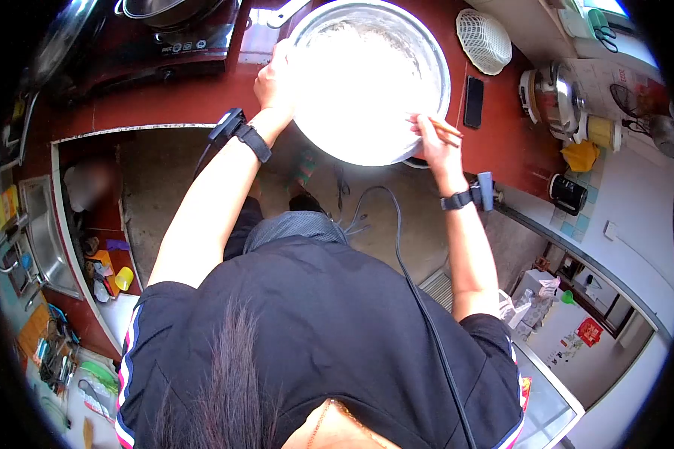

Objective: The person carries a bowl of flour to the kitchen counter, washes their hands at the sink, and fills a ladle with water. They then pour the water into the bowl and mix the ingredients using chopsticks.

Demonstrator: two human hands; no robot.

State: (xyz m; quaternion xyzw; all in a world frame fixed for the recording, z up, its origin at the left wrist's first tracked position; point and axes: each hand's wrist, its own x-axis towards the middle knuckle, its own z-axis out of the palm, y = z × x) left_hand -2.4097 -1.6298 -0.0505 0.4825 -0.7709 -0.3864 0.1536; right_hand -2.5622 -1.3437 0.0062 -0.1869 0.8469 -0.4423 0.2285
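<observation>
A large metal basin (pixel 445 71) stands at the front edge of the red counter, tilted slightly or simply distorted by the lens; I cannot tell which. Its inside is glaring white, so the contents cannot be made out. My left hand (pixel 275 84) grips the basin's left rim, fingers partly lost in the glare. At the lower right rim, my right hand (pixel 438 146) is closed around a pair of wooden chopsticks (pixel 448 130), whose far ends reach over the basin and fade into the brightness.
A black phone (pixel 473 102) and a white woven basket (pixel 484 41) lie right of the basin. Farther right are an electric cooker (pixel 558 101) and a black cup (pixel 568 194). On the left are a stove (pixel 180 49) with a pot (pixel 161 10) and a sink (pixel 49 232).
</observation>
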